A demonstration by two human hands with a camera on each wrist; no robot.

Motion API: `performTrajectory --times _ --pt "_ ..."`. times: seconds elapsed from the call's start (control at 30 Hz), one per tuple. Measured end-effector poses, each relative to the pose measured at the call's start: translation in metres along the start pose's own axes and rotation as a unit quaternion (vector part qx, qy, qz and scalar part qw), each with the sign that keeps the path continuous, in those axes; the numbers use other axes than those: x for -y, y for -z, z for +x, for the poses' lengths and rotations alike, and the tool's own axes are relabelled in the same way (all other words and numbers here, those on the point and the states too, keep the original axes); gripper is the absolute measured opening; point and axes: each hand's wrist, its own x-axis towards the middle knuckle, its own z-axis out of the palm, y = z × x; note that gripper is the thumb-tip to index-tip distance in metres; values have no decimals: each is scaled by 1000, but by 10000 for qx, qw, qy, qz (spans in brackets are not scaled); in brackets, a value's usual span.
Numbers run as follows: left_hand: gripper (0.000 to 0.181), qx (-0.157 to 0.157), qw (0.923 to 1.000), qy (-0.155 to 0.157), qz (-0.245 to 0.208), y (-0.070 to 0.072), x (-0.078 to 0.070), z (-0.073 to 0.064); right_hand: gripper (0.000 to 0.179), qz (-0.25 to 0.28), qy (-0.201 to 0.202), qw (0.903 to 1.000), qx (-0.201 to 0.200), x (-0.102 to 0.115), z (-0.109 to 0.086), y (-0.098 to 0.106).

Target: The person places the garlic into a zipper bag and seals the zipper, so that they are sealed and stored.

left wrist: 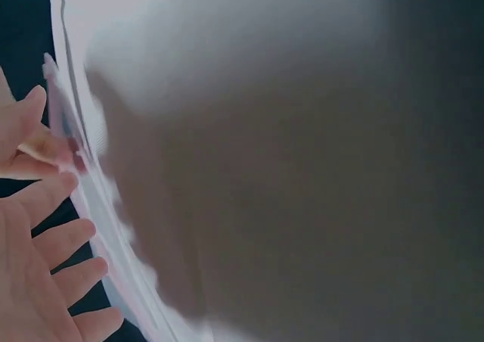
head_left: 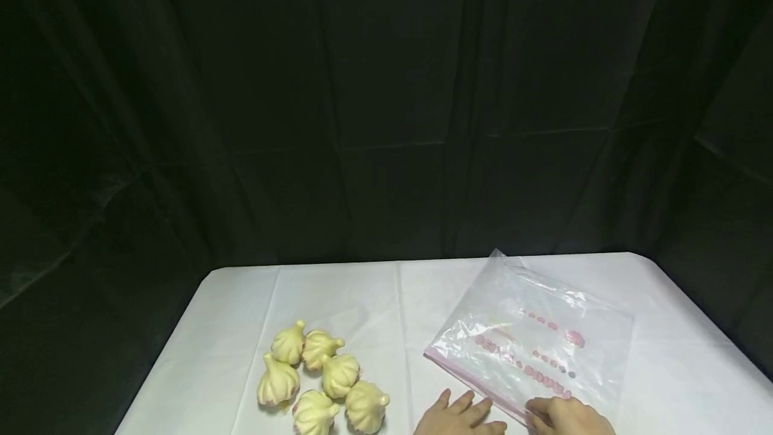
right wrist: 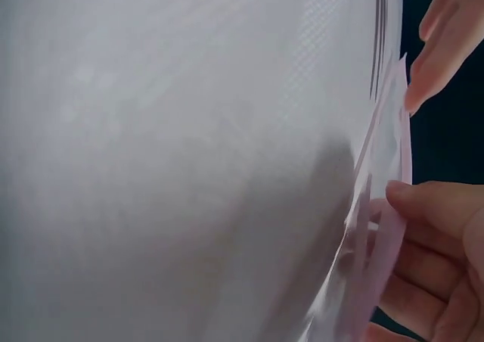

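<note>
A clear plastic zip bag (head_left: 513,307) with pink print and a pink sealing strip lies flat on the right part of the table. My right hand (head_left: 570,416) pinches the pink-edged opening of the bag; in the right wrist view the thumb (right wrist: 408,198) lies on the pink strip (right wrist: 389,244) with fingers behind it. My left hand (head_left: 459,416) is spread beside the strip, its straight fingers (left wrist: 72,244) apart and close to the bag's edge. Several garlic bulbs (head_left: 340,374) sit in a loose cluster to the left of the left hand.
The table (head_left: 199,354) wears a white cloth with fold creases. Black curtains (head_left: 386,106) hang behind it and along both sides. The table's rounded far right corner (head_left: 631,260) lies beyond the bag.
</note>
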Motion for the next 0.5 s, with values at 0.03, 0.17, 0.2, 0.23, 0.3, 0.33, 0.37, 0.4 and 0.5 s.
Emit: performTrajectory --times 0.03,0.17,0.2,0.23,0.3,0.33,0.37,0.4,0.5 --pt "52 57 10000 35 -4 -1 -1 2 34 -5 11 10000 -36 0 0 -1" --pt "54 27 10000 72 11 -3 -2 9 26 -119 64 9986 -503 4 -3 -2" --pt "55 7 10000 82 35 -3 -2 10 23 -153 90 9976 -662 5 -4 -2" --pt "55 -8 9999 84 72 -2 -2 12 21 -174 121 9965 -806 6 -4 -2" --pt "56 6 9998 141 127 -1 -3 15 18 -145 142 9944 -1040 8 -6 -1" --pt "58 68 9997 164 155 -1 -4 17 18 -151 176 9933 -1134 9 -7 0" --pt "59 125 9996 197 186 0 -5 19 17 -138 219 9921 -1230 9 -8 0" --pt "60 194 9993 241 208 1 -5 21 17 -111 249 9905 -1345 9 -9 0" --pt "66 371 9985 304 259 2 -5 25 19 11 355 9850 -1689 10 -12 2"
